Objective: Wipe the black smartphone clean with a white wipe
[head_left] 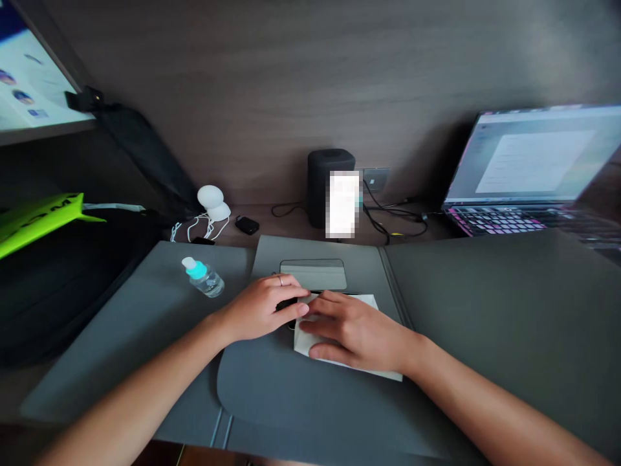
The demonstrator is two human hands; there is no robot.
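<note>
A white paper packet or envelope (388, 374) lies on the grey mat at the centre. My right hand (347, 327) rests over it with its fingers spread, hiding much of its surface. At the packet's left end is my left hand (266, 305), a ring on one finger, its fingertips close to those of the right hand. Its thumb and fingers are apart, with a small dark object (286, 304) partly hidden between them; whether it is gripped is unclear. Just behind the hands lies a flat glassy rectangle (314, 274).
A spray bottle (206, 279) lies at the left. Behind stand a white round-headed device (213, 202), a black fob (247, 224), a black speaker (320, 188) and cables (402, 217). An open laptop (524, 162) is at the right, a black bag (72, 278) at the left.
</note>
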